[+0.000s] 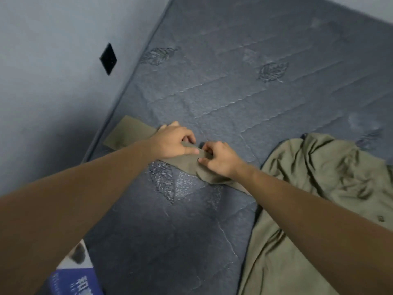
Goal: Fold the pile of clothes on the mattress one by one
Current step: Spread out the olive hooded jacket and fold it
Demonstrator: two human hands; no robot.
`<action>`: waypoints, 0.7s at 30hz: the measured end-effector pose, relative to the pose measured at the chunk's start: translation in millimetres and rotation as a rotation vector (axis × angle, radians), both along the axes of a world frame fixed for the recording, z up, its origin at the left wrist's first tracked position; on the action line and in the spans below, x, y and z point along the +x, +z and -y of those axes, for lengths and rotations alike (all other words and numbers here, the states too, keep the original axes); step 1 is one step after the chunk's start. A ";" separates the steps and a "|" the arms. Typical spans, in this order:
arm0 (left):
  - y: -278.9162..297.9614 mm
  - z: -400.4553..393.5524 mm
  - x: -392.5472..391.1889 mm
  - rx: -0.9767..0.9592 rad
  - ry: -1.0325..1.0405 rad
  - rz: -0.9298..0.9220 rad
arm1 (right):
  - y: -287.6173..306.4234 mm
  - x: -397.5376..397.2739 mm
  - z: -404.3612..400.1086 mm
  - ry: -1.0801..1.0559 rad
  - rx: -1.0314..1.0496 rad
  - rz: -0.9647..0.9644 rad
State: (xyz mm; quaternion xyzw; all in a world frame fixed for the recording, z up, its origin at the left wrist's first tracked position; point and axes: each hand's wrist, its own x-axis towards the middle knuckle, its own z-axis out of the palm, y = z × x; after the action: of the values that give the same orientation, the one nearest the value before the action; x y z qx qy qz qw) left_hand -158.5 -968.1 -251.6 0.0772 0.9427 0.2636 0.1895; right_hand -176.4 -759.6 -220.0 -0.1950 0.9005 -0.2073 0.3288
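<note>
Where the two hands meet near the middle of the view, a narrow olive-green strip of cloth (pixel 189 165) lies flat on the mattress (pixel 244 86), running from about ten o'clock, close to the mattress edge, down toward four o'clock under the right forearm. Its far end (pixel 129 133) is a flat squared panel near the wall; its middle is bunched between the hands. The left hand (pixel 172 143) sits on top of the strip with its fingers (pixel 187 138) curled and its thumb laid along the cloth, pinching a fold of it. The right hand (pixel 221 160), just at three o'clock of the left and almost touching it, has its fingers (pixel 209 149) curled down onto the same fold, thumb pressed against the fabric. Both forearms reach in from the lower corners, bare, converging on the strip. At four o'clock of the hands a crumpled pile of olive-green clothes (pixel 319 188) spreads over the mattress down to the lower edge. The mattress is dark grey, quilted, with stitched leaf patterns. At ten o'clock a grey wall (pixel 53 71) carries a black square plate (pixel 108 58). At seven o'clock a blue box with white print (pixel 74 282) shows behind the left forearm.
</note>
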 end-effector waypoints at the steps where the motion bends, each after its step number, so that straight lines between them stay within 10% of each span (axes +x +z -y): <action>1: -1.4 -5.5 -4.1 -0.004 -0.055 0.049 | 0.3 -3.7 -13.2 0.020 0.042 0.021; 12: 18.4 42.6 -34.2 0.050 0.205 -0.185 | 13.1 -69.2 -36.2 -0.083 -0.149 0.054; 21: 13.1 -7.8 -78.2 0.056 -0.094 0.125 | 12.2 -88.6 -66.6 -0.017 -0.044 0.218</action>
State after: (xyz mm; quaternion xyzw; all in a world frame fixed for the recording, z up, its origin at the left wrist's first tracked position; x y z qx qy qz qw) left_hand -236.6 -960.3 -238.5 0.1100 0.9167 0.2848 0.2577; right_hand -265.0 -693.0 -207.8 -0.1705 0.8563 -0.2497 0.4186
